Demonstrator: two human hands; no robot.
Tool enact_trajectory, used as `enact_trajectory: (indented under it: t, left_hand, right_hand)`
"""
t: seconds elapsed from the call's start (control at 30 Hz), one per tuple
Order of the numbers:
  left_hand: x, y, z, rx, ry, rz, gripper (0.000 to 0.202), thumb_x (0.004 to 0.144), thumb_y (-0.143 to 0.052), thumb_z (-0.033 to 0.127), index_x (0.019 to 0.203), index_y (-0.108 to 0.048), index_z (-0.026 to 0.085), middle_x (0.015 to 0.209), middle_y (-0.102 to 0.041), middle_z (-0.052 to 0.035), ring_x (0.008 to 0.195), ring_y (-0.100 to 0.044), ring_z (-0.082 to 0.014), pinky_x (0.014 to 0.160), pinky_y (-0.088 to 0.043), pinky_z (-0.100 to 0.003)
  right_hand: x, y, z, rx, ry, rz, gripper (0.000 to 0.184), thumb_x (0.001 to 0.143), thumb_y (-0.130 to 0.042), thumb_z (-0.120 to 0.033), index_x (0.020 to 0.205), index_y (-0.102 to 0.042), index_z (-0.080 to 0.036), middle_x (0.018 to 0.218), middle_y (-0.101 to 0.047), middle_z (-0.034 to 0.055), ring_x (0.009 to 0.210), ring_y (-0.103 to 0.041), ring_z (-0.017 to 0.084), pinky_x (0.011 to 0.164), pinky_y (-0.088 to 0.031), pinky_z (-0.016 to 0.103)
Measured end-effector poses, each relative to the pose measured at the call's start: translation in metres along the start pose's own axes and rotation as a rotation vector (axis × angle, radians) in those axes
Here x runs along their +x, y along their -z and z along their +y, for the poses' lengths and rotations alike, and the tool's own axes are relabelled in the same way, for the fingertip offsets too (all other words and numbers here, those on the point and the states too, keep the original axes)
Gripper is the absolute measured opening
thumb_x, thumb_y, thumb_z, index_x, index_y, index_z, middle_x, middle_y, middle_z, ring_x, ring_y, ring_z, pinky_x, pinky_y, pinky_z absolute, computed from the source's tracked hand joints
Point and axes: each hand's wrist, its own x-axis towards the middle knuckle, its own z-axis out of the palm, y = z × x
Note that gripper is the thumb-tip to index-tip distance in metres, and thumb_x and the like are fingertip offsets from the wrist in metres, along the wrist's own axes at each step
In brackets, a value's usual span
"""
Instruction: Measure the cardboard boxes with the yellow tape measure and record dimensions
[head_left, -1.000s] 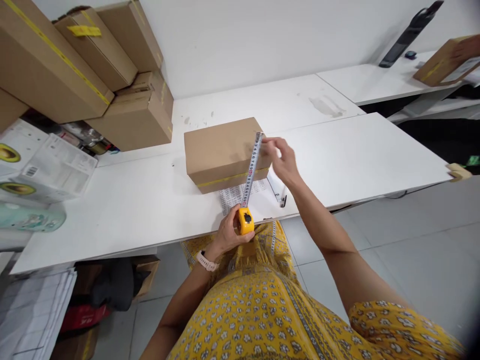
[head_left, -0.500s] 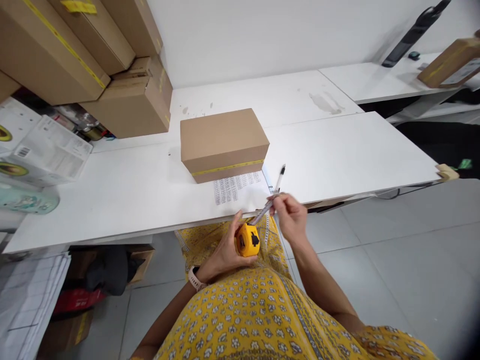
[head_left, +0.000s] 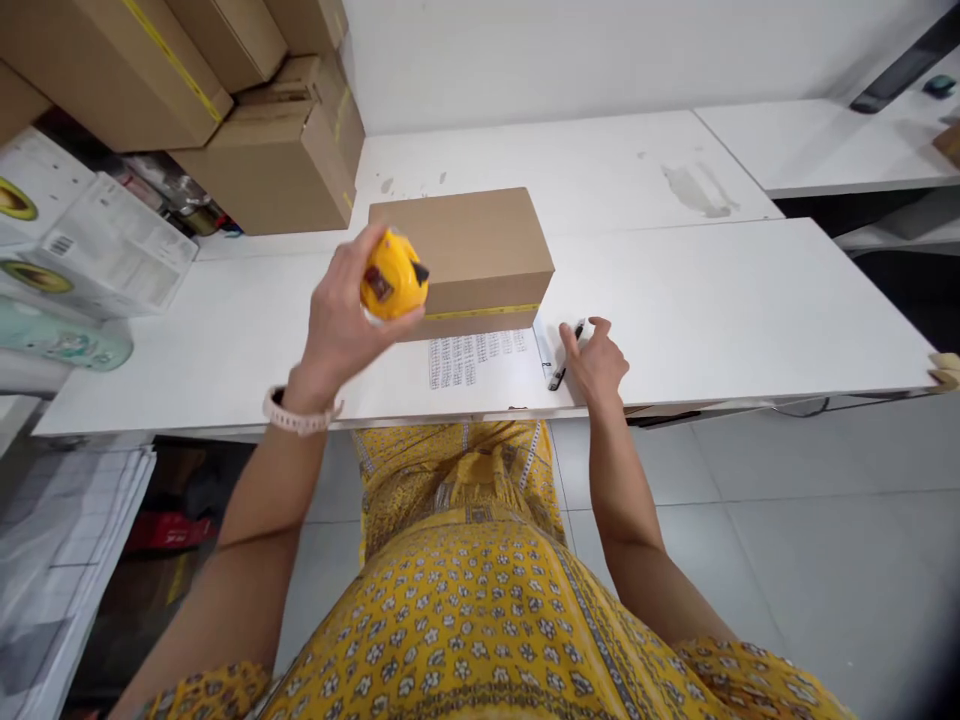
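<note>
My left hand (head_left: 341, 305) is closed around a yellow tape measure (head_left: 397, 278), held up in front of the left end of a closed cardboard box (head_left: 472, 235). No drawn-out blade shows on it. At the table's front edge, to the right of the box, my right hand (head_left: 598, 362) rests with thumb and forefinger apart. A pen (head_left: 558, 376) with dark ends lies beside and partly behind the thumb, on or near the tabletop. A printed sheet (head_left: 495, 370) sticks out from under the box's front side.
Several cardboard boxes (head_left: 277, 165) are stacked at the back left. In front of them stand white cartons (head_left: 124, 245) and a mint-green bottle (head_left: 67, 335). The white table (head_left: 697, 310) stretches right, toward a shelf with a dark bottle (head_left: 907, 60).
My left hand has lifted the tape measure from near my lap to in front of the box. My right hand has let go of the blade and moved onto the table by the pen.
</note>
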Motion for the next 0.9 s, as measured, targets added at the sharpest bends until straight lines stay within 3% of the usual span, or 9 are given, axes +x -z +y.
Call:
enact_trajectory:
  t: [0.1, 0.2, 0.33, 0.4, 0.5, 0.6, 0.67, 0.77, 0.9]
  left_hand:
    - [0.051, -0.011, -0.03, 0.118, 0.048, -0.146, 0.091, 0.088, -0.079, 0.053, 0.154, -0.036, 0.009, 0.139, -0.061, -0.0117, 0.121, -0.059, -0.0255, 0.113, -0.047, -0.054]
    - [0.067, -0.028, -0.048, 0.165, 0.078, -0.22, 0.084, 0.089, -0.076, 0.055, 0.152, -0.04, 0.011, 0.139, -0.062, -0.0109, 0.124, -0.059, -0.0265, 0.114, -0.046, -0.052]
    - [0.029, -0.048, -0.043, 0.193, -0.077, -0.036, 0.069, 0.094, -0.071, 0.045, 0.15, -0.044, 0.013, 0.155, -0.051, -0.0135, 0.145, -0.044, -0.0337, 0.122, -0.032, -0.063]
    - [-0.007, -0.06, -0.034, 0.123, -0.227, 0.003, 0.055, 0.098, -0.064, 0.033, 0.148, -0.048, 0.02, 0.149, -0.058, -0.0089, 0.142, -0.051, -0.0302, 0.12, -0.037, -0.059]
    - [-0.055, -0.082, -0.028, -0.06, -0.366, -0.283, 0.046, 0.097, -0.062, 0.029, 0.142, -0.055, 0.028, 0.136, -0.068, -0.0046, 0.132, -0.062, -0.0252, 0.115, -0.047, -0.049]
    - [-0.078, -0.098, -0.041, -0.146, -0.262, -0.696, 0.06, 0.094, -0.065, 0.046, 0.149, -0.05, 0.028, 0.155, -0.056, -0.0092, 0.149, -0.046, -0.0317, 0.127, -0.029, -0.057]
    - [-0.082, -0.103, -0.053, -0.168, -0.225, -0.864, 0.072, 0.093, -0.064, 0.053, 0.157, -0.041, 0.029, 0.166, -0.042, -0.0103, 0.157, -0.033, -0.0337, 0.13, -0.014, -0.061]
    - [-0.079, -0.101, -0.064, -0.216, -0.218, -0.907, 0.077, 0.096, -0.061, 0.055, 0.163, -0.031, 0.03, 0.171, -0.034, -0.01, 0.16, -0.027, -0.0331, 0.131, -0.007, -0.06]
    - [-0.075, -0.097, -0.062, -0.302, -0.151, -0.919, 0.076, 0.096, -0.062, 0.057, 0.162, -0.034, 0.031, 0.168, -0.04, -0.0093, 0.158, -0.032, -0.0325, 0.132, -0.011, -0.057]
  right_hand:
    - [0.003, -0.008, 0.004, -0.108, 0.103, -0.036, 0.048, 0.095, -0.053, -0.04, 0.136, -0.057, -0.015, 0.112, -0.073, 0.0221, 0.095, -0.065, 0.032, 0.08, -0.048, 0.043]
    - [0.001, -0.008, 0.014, -0.064, 0.187, -0.025, 0.044, 0.093, -0.042, -0.024, 0.13, -0.063, -0.013, 0.106, -0.074, 0.0208, 0.089, -0.065, 0.028, 0.077, -0.048, 0.041]
    - [0.005, -0.003, 0.034, 0.364, 0.119, -0.028, 0.038, 0.091, -0.045, -0.031, 0.115, -0.071, -0.016, 0.081, -0.07, 0.0085, 0.073, -0.062, 0.022, 0.073, -0.051, 0.039]
    - [0.007, -0.001, 0.041, 0.734, 0.035, -0.032, 0.037, 0.09, -0.05, -0.038, 0.114, -0.07, -0.018, 0.075, -0.067, 0.0036, 0.068, -0.063, 0.019, 0.07, -0.054, 0.038]
    - [0.008, -0.001, 0.046, 1.131, -0.016, -0.011, 0.038, 0.086, -0.058, -0.043, 0.115, -0.068, -0.021, 0.087, -0.073, 0.0045, 0.078, -0.072, 0.02, 0.079, -0.06, 0.041]
    - [0.004, -0.005, 0.042, 1.163, -0.032, 0.022, 0.038, 0.081, -0.071, -0.042, 0.115, -0.066, -0.025, 0.1, -0.077, 0.0054, 0.094, -0.076, 0.021, 0.093, -0.06, 0.044]
    - [-0.001, -0.007, 0.038, 1.078, -0.023, 0.054, 0.039, 0.079, -0.078, -0.041, 0.113, -0.065, -0.026, 0.101, -0.078, 0.0045, 0.099, -0.076, 0.022, 0.099, -0.058, 0.046]
    - [-0.008, -0.011, 0.032, 0.94, -0.038, 0.101, 0.032, 0.083, -0.077, -0.048, 0.101, -0.062, -0.026, 0.094, -0.078, 0.0032, 0.095, -0.077, 0.022, 0.099, -0.058, 0.048]
    - [-0.013, -0.013, 0.028, 0.797, -0.132, 0.163, 0.033, 0.092, -0.06, -0.059, 0.094, -0.061, -0.026, 0.088, -0.076, 0.0031, 0.088, -0.077, 0.024, 0.095, -0.058, 0.051]
